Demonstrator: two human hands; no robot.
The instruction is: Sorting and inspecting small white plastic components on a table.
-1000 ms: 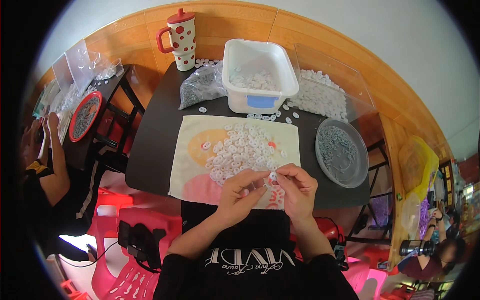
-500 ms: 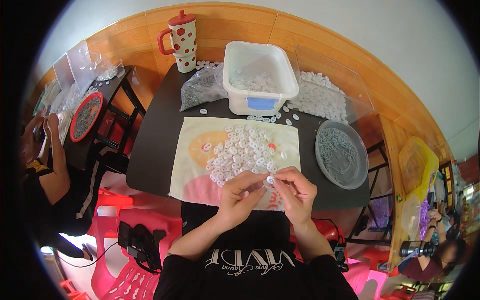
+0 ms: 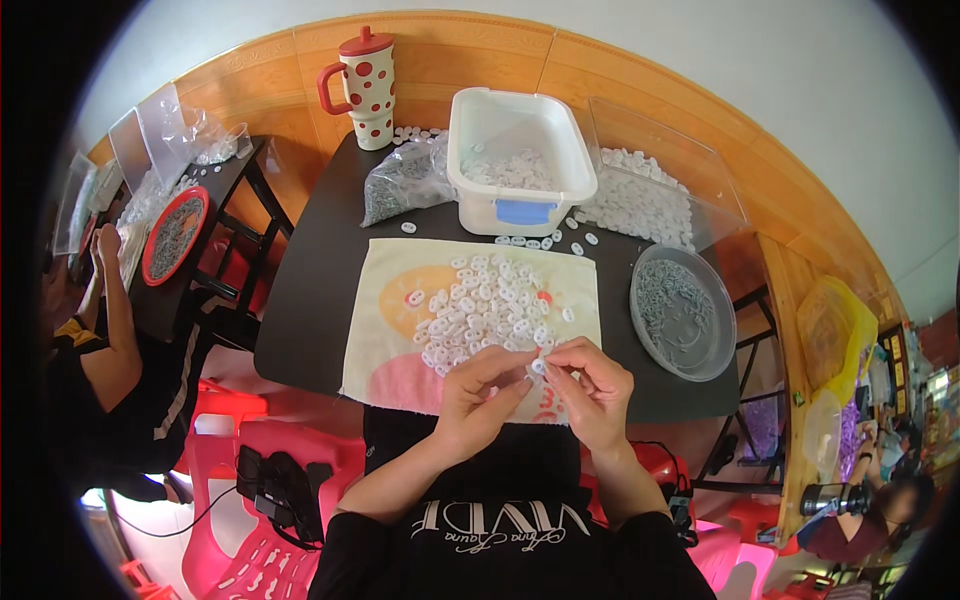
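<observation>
1. Left hand (image 3: 475, 398) and right hand (image 3: 592, 396) are facing each other with fingertips close; the right thumb and forefinger are pinching a small white piece (image 3: 538, 366), while the left ones are curling toward it, and whether they are gripping anything I cannot tell.

2. Dark table (image 3: 310, 315) is stretching out beyond the hands, bearing the things around them.

3. Pale yellow cloth (image 3: 378, 270) is lying flat on the table, its near part passing beneath the hands.

4. White tub (image 3: 480, 214) is standing just past the cloth's far edge, holding more white pieces.

5. Heap of white oval pieces (image 3: 480, 310) is spreading over the cloth's middle, just beyond the fingertips.

6. Clear round tray (image 3: 712, 350) is resting right of the cloth, nearer to the right hand, with grey bits (image 3: 670, 285) lying inside.

7. As for the pinched piece, it is sitting between the two hands, just right of the left fingertips and touching the right ones, so the right hand is nearer; its long axis is showing too small and too covered to read.
</observation>
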